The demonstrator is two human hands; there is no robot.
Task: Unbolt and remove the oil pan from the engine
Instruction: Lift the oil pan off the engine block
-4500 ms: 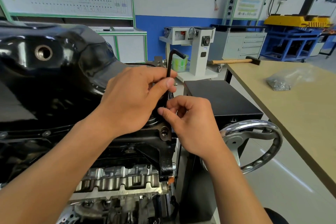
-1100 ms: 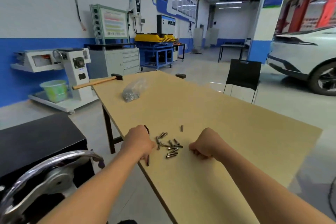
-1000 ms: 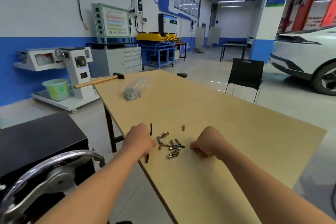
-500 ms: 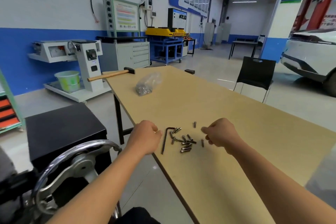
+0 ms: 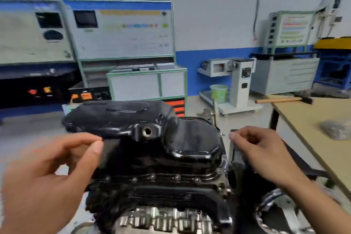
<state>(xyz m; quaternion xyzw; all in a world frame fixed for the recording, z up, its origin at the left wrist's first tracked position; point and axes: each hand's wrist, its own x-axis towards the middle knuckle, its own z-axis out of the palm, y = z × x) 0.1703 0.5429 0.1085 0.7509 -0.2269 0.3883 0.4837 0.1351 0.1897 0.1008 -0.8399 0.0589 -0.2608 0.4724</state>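
My left hand and right hand hang empty, loosely curled beside the oil pan; if those are rim bolts, pulling jams it, or it slips.

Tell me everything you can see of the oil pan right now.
The oil pan is glossy black, metal by its look: a deep hump at left stepping down to a shallower part at right. An open round drain hole faces the camera. It sits on top of the engine, rim down. Bolt heads show along a seam beneath it. The left hand and right hand flank it, seemingly empty; blur hides any contact.
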